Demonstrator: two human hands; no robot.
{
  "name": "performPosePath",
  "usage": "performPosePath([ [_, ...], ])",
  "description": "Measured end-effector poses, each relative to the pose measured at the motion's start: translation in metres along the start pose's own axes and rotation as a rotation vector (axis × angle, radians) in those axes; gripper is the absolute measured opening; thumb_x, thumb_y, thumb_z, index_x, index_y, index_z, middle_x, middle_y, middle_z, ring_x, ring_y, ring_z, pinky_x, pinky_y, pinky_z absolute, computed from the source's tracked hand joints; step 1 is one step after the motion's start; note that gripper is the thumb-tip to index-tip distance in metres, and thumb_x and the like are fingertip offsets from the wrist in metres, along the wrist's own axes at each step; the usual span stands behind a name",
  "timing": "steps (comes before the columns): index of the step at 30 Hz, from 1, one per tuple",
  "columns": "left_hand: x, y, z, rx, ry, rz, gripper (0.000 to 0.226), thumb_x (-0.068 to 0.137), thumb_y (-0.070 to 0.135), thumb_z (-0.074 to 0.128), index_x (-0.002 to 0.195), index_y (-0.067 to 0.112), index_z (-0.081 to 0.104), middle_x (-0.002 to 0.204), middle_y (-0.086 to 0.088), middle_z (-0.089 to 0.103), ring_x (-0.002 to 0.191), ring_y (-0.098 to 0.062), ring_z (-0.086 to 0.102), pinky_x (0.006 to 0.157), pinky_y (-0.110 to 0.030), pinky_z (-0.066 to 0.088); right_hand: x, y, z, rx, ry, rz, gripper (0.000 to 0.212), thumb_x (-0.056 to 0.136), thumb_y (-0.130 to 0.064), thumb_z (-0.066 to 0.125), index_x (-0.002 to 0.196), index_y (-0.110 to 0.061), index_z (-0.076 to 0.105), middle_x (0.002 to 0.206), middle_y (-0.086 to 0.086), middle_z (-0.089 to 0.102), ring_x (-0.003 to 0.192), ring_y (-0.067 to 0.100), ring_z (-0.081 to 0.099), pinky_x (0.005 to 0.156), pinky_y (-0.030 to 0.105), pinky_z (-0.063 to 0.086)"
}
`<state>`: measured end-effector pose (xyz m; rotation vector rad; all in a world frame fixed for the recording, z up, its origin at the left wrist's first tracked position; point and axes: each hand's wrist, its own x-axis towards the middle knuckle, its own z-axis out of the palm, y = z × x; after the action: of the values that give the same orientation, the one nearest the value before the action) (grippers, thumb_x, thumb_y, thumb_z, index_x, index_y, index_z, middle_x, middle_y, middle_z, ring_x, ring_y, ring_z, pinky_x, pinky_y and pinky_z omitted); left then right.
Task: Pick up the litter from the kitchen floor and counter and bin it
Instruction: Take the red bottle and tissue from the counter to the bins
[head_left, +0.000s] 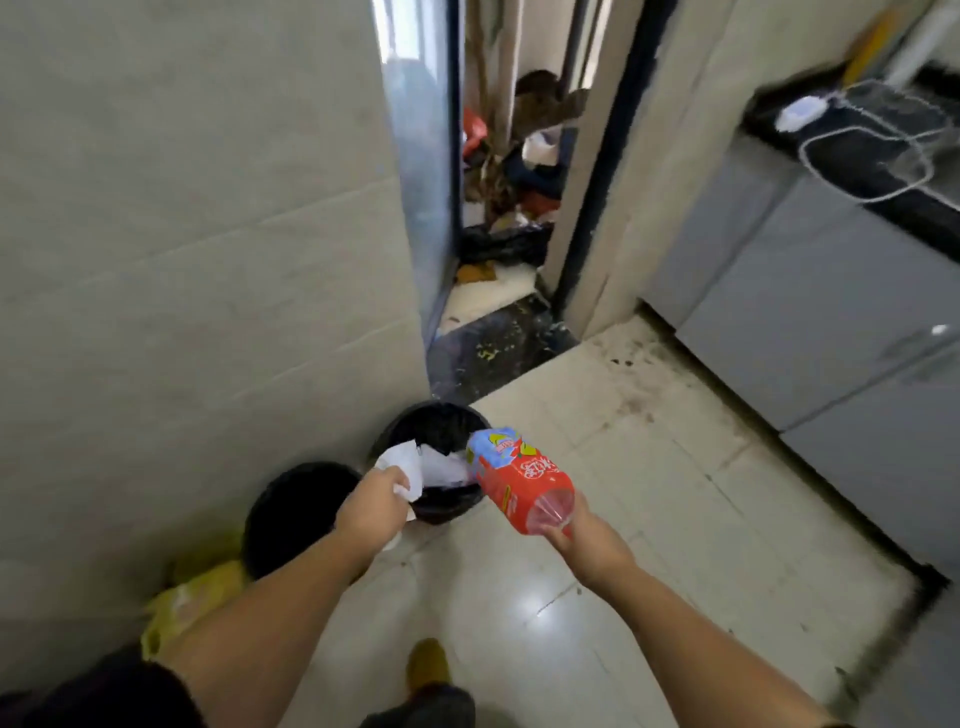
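Two black bins stand on the floor against the left wall. The farther bin (441, 415) holds crumpled white paper (447, 467). My left hand (371, 506) is closed on a white paper scrap (402, 465) at that bin's near-left rim. My right hand (589, 545) grips the neck end of a plastic bottle (519, 478) with a red label, held tilted so its base pokes over the bin's right rim. The nearer bin (296, 512) looks dark inside, its contents unclear.
A yellow bag (192, 592) lies by the wall beside the nearer bin. Grey cabinets (810, 322) under a dark counter (883, 156) run along the right. A doorway (509, 208) behind the bins opens onto a cluttered pile. My foot (428, 665) is on the glossy tiles.
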<state>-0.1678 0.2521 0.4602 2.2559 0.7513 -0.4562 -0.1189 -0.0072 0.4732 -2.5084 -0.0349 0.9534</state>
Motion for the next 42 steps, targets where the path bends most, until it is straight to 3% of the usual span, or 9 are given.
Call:
performPosePath([
  [5,0.004,-0.083,-0.014,-0.183,0.098,-0.252,0.022,0.088,0.004,0.045,0.096,0.012,0.065,0.093,-0.004,0.055,0.09,-0.029,0.06,0.071,-0.024,0.041,0.07,-0.08,0.051,-0.308,-0.231,-0.172,0.053,0.093,-0.036,0.054,0.133,-0.004,0.039,0.131,0.019,0.058,0.12,0.036,0.055,0.091,0.035,0.044],
  [8,0.007,-0.134,0.001,-0.304,0.174,-0.379,0.022,0.085,0.013,0.044,0.081,0.014,0.066,0.091,-0.012,0.061,0.087,-0.032,0.062,0.068,-0.027,0.04,0.117,-0.113,0.092,-0.481,-0.322,-0.244,0.044,0.096,-0.03,0.049,0.127,0.001,0.043,0.128,0.023,0.057,0.117,0.037,0.056,0.089,0.038,0.046],
  [11,0.02,-0.171,0.022,-0.374,0.259,-0.509,0.019,0.088,0.005,0.047,0.097,0.004,0.064,0.09,-0.011,0.056,0.084,-0.03,0.059,0.066,-0.027,0.036,0.165,-0.139,0.141,-0.587,-0.397,-0.314,0.042,0.098,-0.025,0.045,0.132,0.0,0.043,0.128,0.023,0.054,0.115,0.037,0.057,0.091,0.038,0.047],
  [16,0.064,-0.217,0.067,-0.485,0.359,-0.614,0.021,0.088,0.0,0.046,0.101,0.001,0.062,0.098,-0.019,0.058,0.079,-0.03,0.059,0.068,-0.038,0.049,0.239,-0.166,0.242,-0.591,-0.417,-0.41,0.034,0.097,-0.025,0.046,0.12,-0.001,0.051,0.116,0.021,0.062,0.106,0.038,0.06,0.088,0.041,0.049],
  [23,0.118,-0.282,0.141,-0.527,0.496,-0.658,0.022,0.089,0.001,0.048,0.107,0.004,0.061,0.103,-0.019,0.055,0.083,-0.027,0.054,0.068,-0.027,0.038,0.318,-0.159,0.411,-0.734,-0.451,-0.537,0.058,0.099,-0.023,0.041,0.147,-0.001,0.018,0.141,0.021,0.042,0.126,0.039,0.047,0.1,0.047,0.042],
  [28,0.136,-0.316,0.174,-0.527,0.534,-0.663,0.022,0.09,0.003,0.048,0.107,0.007,0.062,0.102,-0.014,0.055,0.085,-0.019,0.052,0.071,-0.028,0.042,0.345,-0.129,0.485,-1.059,-0.436,-0.545,0.068,0.097,-0.025,0.038,0.151,-0.001,0.004,0.15,0.016,0.034,0.138,0.033,0.033,0.112,0.048,0.027],
  [33,0.141,-0.313,0.173,-0.509,0.475,-0.674,0.022,0.09,0.004,0.047,0.107,0.008,0.061,0.104,-0.015,0.056,0.093,-0.031,0.059,0.076,-0.038,0.051,0.35,-0.125,0.479,-1.287,-0.559,-0.552,0.055,0.096,-0.029,0.042,0.145,-0.007,0.029,0.145,0.014,0.043,0.136,0.032,0.036,0.118,0.052,0.015],
  [38,0.161,-0.267,0.141,-0.447,0.393,-0.597,0.022,0.091,0.004,0.047,0.108,0.007,0.06,0.109,-0.02,0.053,0.094,-0.034,0.057,0.078,-0.039,0.048,0.344,-0.136,0.402,-0.933,-0.434,-0.787,0.041,0.097,-0.024,0.038,0.137,-0.015,0.042,0.136,0.012,0.049,0.129,0.032,0.04,0.118,0.052,0.019],
  [42,0.205,-0.209,0.129,-0.402,0.306,-0.468,0.022,0.09,0.004,0.047,0.106,0.007,0.061,0.111,-0.018,0.057,0.095,-0.028,0.056,0.08,-0.035,0.045,0.356,-0.108,0.326,-0.837,-0.433,-0.632,0.049,0.096,-0.029,0.043,0.142,-0.012,0.033,0.143,0.014,0.041,0.133,0.034,0.037,0.11,0.048,0.032],
])
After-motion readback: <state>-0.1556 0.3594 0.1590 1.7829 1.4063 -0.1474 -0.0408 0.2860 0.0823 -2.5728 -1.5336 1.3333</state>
